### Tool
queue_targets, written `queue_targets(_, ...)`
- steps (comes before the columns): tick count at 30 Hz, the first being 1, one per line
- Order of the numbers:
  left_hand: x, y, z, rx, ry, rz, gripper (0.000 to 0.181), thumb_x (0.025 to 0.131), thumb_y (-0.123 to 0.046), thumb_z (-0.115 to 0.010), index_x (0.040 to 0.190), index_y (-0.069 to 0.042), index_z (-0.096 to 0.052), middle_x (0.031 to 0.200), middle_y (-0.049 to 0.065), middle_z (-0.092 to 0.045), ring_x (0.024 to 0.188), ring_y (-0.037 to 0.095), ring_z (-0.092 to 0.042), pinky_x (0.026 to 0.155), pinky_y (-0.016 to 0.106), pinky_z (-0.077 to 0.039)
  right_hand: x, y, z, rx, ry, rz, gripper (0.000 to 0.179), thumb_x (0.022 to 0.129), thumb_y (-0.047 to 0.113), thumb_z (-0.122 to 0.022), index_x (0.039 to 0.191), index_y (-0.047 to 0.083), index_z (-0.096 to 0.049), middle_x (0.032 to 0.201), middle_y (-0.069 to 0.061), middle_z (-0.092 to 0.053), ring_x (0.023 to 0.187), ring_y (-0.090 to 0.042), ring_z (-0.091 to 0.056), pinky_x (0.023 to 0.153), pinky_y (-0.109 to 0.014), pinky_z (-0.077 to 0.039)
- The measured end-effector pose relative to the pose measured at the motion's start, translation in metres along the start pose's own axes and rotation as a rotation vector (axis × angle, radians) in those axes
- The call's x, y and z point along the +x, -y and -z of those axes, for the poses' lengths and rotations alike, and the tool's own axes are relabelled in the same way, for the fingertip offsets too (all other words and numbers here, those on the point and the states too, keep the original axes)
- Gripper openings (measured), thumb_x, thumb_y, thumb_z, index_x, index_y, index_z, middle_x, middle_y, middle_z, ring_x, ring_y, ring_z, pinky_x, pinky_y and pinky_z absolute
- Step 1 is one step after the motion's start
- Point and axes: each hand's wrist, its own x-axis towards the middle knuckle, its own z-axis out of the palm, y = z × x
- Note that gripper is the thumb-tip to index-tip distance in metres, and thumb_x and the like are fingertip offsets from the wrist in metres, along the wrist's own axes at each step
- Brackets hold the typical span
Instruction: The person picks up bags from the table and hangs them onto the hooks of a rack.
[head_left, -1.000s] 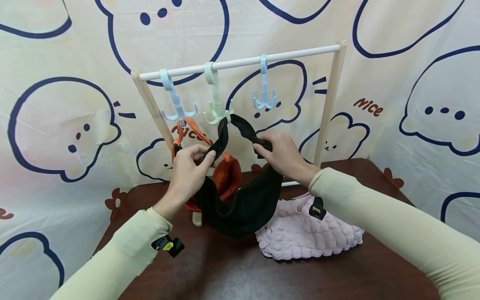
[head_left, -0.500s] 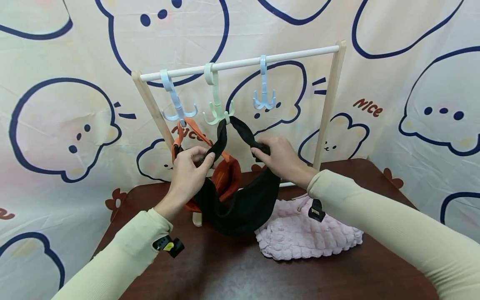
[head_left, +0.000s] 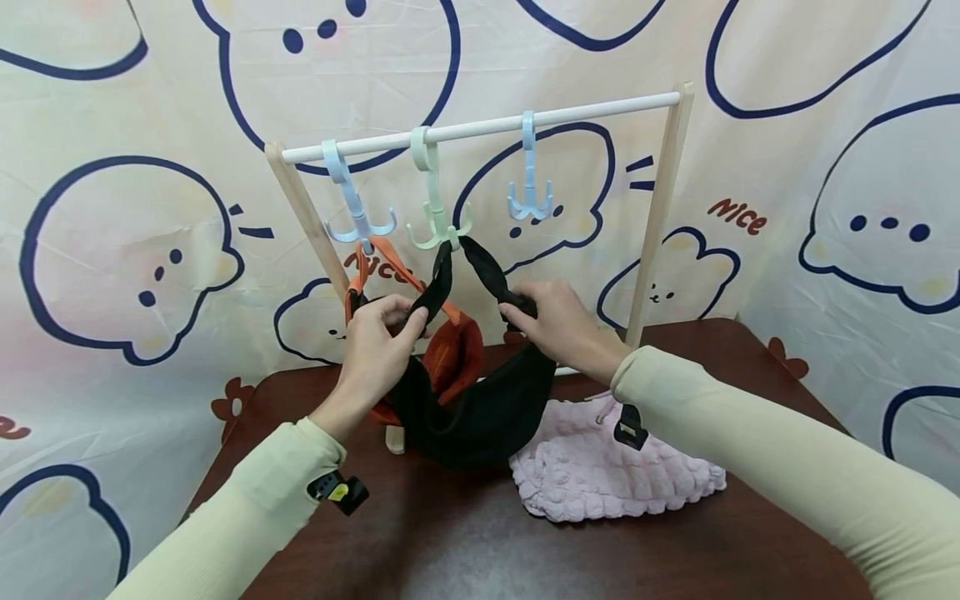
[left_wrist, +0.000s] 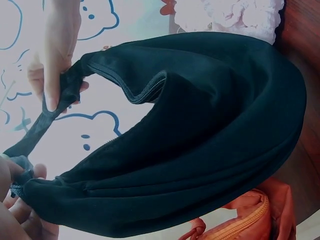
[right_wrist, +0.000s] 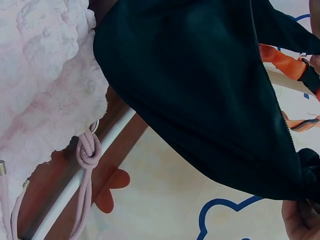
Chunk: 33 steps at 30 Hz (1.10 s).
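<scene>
A black zippered shoulder bag (head_left: 480, 417) hangs by its strap (head_left: 483, 265) from the front prong of the green hook (head_left: 435, 221). My left hand (head_left: 378, 337) pinches the strap's left side between thumb and fingers. On the other side my right hand (head_left: 566, 325) grips the strap near where it joins the bag. The left wrist view shows the black bag (left_wrist: 215, 125) with its zip edges spread apart. Behind it an orange bag (head_left: 453, 358) hangs from the left blue hook (head_left: 356, 217), partly covered by the black one.
The hooks ride on a white rod (head_left: 487, 127) between wooden posts (head_left: 660, 208). Another blue hook (head_left: 529, 183) hangs at the right with nothing on it. A pink quilted bag (head_left: 615, 475) lies on the brown table (head_left: 465, 542), right of the black bag. A patterned cloth backs the rack.
My right hand has moved slightly down and left with the strap. The black bag's right side has shifted a little left with it; my left hand has hardly moved.
</scene>
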Motion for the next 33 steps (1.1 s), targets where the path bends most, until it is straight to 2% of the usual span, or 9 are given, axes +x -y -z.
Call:
queue_targets(6, 0.000, 0.004, -0.002, 0.007, 0.000, -0.001, 0.019, 0.102, -0.023, -0.061, 0.097, -0.007, -0.070, 0.084, 0.011, -0.077, 0.061, 0.015, -0.058, 0.057, 0.025, -0.043, -0.001, 0.000, -0.003, -0.003, -0.006, 0.001, 0.018, 0.100, 0.021, -0.065, 0.094, 0.007, -0.073, 0.077, -0.005, -0.068, 0.069, -0.018, -0.057, 0.065, -0.031, -0.046)
queue_targets(13, 0.000, 0.004, -0.002, 0.021, 0.006, 0.005, 0.019, 0.102, -0.023, -0.061, 0.099, -0.006, -0.071, 0.086, 0.012, -0.077, 0.060, 0.016, -0.054, 0.057, 0.026, -0.040, -0.003, 0.000, -0.006, -0.010, -0.011, 0.005, 0.018, 0.101, 0.022, -0.064, 0.096, 0.006, -0.073, 0.080, -0.005, -0.069, 0.072, -0.018, -0.057, 0.068, -0.031, -0.045)
queue_targets(22, 0.000, 0.006, -0.003, 0.033, 0.001, 0.007, 0.017, 0.101, -0.022, -0.062, 0.101, -0.007, -0.070, 0.088, 0.013, -0.078, 0.064, 0.014, -0.061, 0.059, 0.025, -0.044, -0.005, -0.001, -0.009, -0.008, 0.002, 0.001, 0.019, 0.102, 0.024, -0.062, 0.094, 0.009, -0.072, 0.075, -0.002, -0.066, 0.067, -0.016, -0.055, 0.063, -0.030, -0.044)
queue_targets(28, -0.001, 0.009, -0.004, 0.036, 0.007, 0.019, 0.017, 0.102, -0.021, -0.061, 0.106, -0.006, -0.070, 0.091, 0.012, -0.078, 0.073, 0.018, -0.067, 0.064, 0.026, -0.047, -0.005, -0.002, -0.011, -0.013, 0.003, -0.002, 0.018, 0.101, 0.023, -0.063, 0.093, 0.009, -0.071, 0.072, -0.002, -0.063, 0.066, -0.017, -0.053, 0.061, -0.030, -0.042)
queue_targets(33, -0.001, 0.011, -0.004, 0.044, 0.010, 0.016, 0.017, 0.102, -0.019, -0.061, 0.108, -0.006, -0.069, 0.092, 0.010, -0.078, 0.076, 0.018, -0.067, 0.065, 0.027, -0.047, -0.005, -0.004, -0.011, -0.014, 0.004, 0.001, 0.018, 0.101, 0.023, -0.063, 0.095, 0.009, -0.072, 0.074, -0.002, -0.065, 0.067, -0.017, -0.053, 0.062, -0.030, -0.042)
